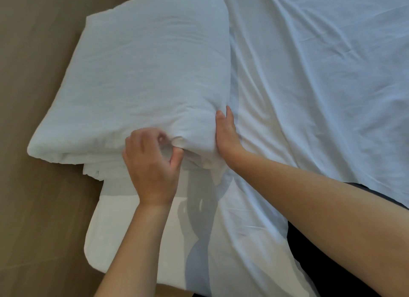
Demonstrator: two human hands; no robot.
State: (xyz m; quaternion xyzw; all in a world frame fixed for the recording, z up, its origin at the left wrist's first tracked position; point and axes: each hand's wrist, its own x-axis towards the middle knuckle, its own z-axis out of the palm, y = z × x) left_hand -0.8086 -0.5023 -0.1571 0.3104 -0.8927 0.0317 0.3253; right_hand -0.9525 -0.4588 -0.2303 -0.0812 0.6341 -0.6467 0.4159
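In the upper left of the frame, a big white pillow (143, 71) lies on the bed (321, 64). It lies slanted, with its far end near the top edge and its near end in the middle of the frame. Its left side sticks out past the bed, over the brown floor (33, 197). The pillow is inside a soft white pillowcase (194, 130) with small wrinkles. The cloth is bunched up at the near right corner.

The left hand (152, 166) is in the middle of the frame, at the near edge of the pillow. Its fingers are curled, and the thumb and fingers pinch a fold of the pillowcase. Beside this hand, more layers of white cloth show under the pillow's near end.

The right hand (228, 133) is just to the right of it. Its fingers are straight and close together, and they point to the top of the frame. The flat hand presses on the right side of the pillow's corner and grips nothing. The two hands are near each other but do not touch.

The bed has white cloth with long creases that fills the right side of the frame. A rounded white mattress corner (106, 237) shows in the lower left. A grey shadow (199, 230) lies between the two arms. Some dark cloth (314, 263) shows in the lower right, under the right arm.
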